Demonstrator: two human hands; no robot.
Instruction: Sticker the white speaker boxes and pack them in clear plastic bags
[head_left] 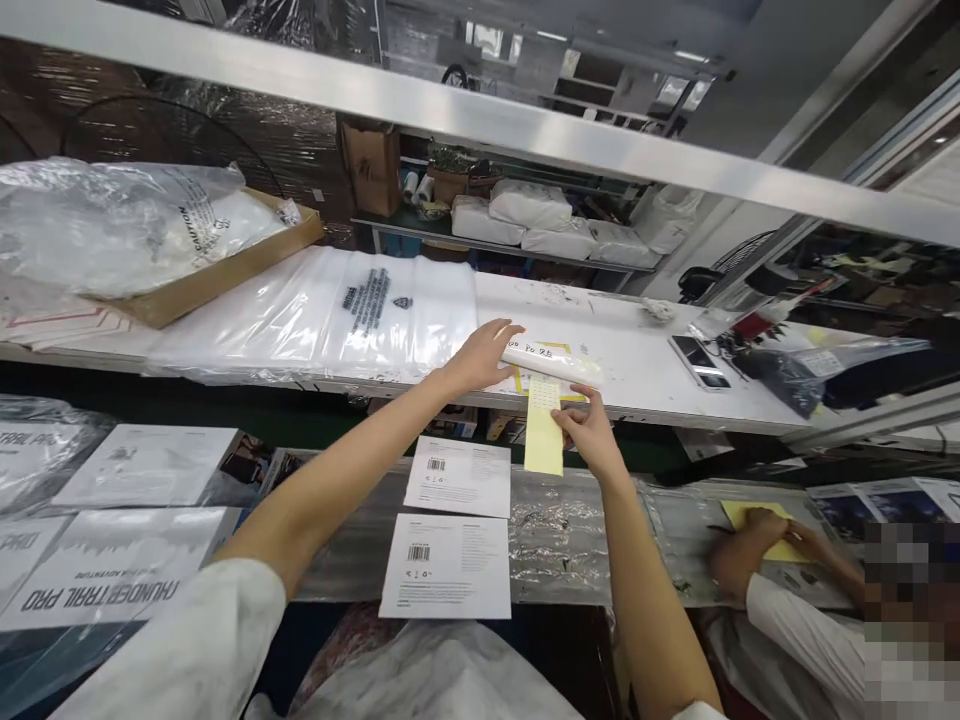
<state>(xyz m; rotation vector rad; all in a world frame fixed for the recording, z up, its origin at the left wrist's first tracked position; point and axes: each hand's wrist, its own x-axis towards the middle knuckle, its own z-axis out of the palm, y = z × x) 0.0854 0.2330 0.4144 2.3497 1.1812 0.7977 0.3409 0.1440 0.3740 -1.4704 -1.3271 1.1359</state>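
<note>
My left hand (485,356) is closed round the left end of a white roll (551,358) with handwriting on it, at the front edge of the white shelf. A yellow label sheet (544,425) hangs down from beneath the roll. At the sheet's right edge, my right hand (590,428) pinches it between thumb and fingers. Below, two white boxes with barcodes (459,477) (450,567) lie one in front of the other on the plastic-covered lower surface.
Plastic bags printed with text (390,305) cover the shelf's left part, beside a cardboard tray (225,275). A phone (699,362) lies right. Another person's hands (772,535) hold a yellow sheet at lower right. A metal beam (480,110) crosses above.
</note>
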